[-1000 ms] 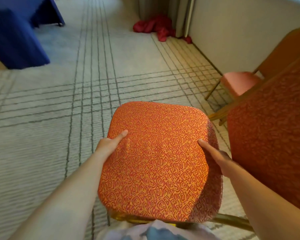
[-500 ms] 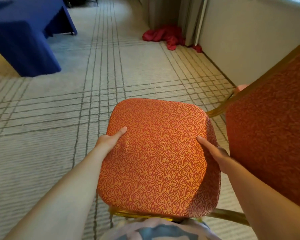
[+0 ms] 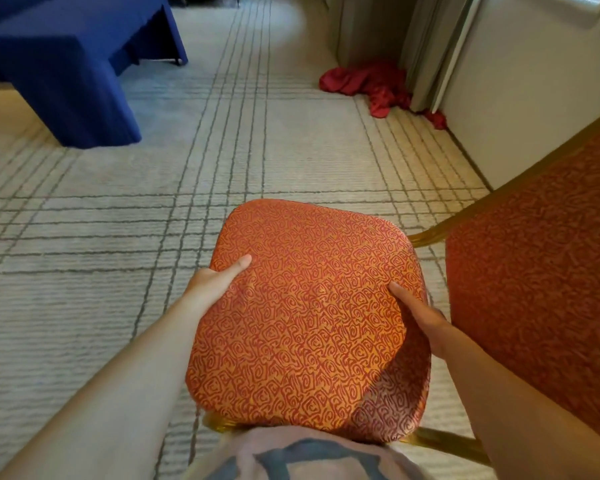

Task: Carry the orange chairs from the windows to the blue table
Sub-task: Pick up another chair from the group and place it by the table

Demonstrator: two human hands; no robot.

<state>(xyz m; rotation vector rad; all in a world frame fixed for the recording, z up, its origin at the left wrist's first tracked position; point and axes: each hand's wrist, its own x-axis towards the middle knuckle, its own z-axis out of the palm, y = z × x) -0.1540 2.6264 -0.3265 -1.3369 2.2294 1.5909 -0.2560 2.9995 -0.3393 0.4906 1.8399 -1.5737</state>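
While left hand (image 3: 215, 285) and right hand (image 3: 426, 323) clamp opposite seat edges of orange chair (image 3: 309, 313), open carpet (image 3: 222, 150) reaches blue table (image 3: 66, 64).

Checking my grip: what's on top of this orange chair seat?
Only a thumb of the left hand and one of the right hand lie on the orange chair seat. Their fingers are hidden below its edges.

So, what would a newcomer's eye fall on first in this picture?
First the orange chair seat at the centre, which the left hand and the right hand grip by its sides, thumbs on top. Then the blue table at the top left, and a red cloth lying at the top, right of centre.
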